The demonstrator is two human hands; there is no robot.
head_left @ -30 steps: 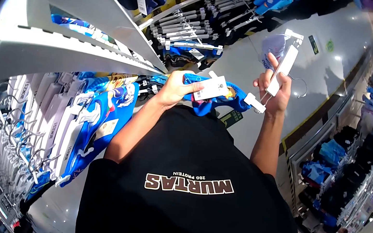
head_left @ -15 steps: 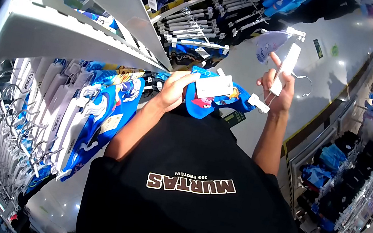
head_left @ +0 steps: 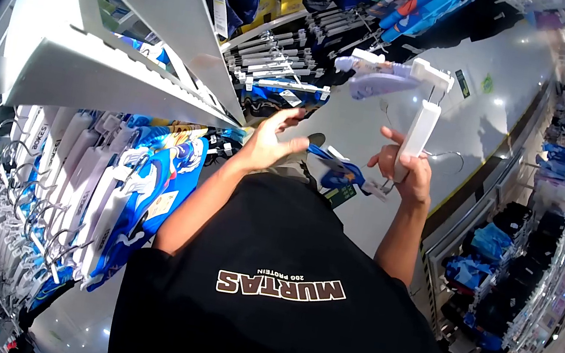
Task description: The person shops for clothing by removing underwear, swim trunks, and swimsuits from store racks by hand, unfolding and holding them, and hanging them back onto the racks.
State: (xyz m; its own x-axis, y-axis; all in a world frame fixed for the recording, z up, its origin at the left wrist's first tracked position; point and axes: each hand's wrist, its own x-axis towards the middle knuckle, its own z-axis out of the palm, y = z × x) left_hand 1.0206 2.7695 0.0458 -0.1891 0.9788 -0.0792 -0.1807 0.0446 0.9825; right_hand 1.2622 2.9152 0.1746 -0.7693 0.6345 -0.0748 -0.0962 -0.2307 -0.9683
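Observation:
A white clip hanger (head_left: pixel 418 135) with a metal hook is in my right hand (head_left: pixel 412 175), whose fingers are wrapped round its bar. A lilac piece of cloth (head_left: pixel 386 82) hangs at the hanger's far clip. Toward my body, the near clip holds a blue printed piece of cloth (head_left: pixel 341 177); it is seen nearly edge-on, so its kind is hard to tell. My left hand (head_left: pixel 269 141) is open, fingers and thumb spread, just left of the blue cloth and apparently apart from it.
A rack of blue printed garments on white hangers (head_left: pixel 90 198) stands close on the left, beneath a white metal shelf frame (head_left: pixel 112 87). More hangers (head_left: pixel 278 61) line the shelf ahead. Across the aisle floor (head_left: pixel 481 138), clothes shelves (head_left: pixel 505 263) run along the right.
My left hand has let go of the blue cloth, which has swung toward the near clip. The hanger has come lower and turned, and the lilac cloth shows larger.

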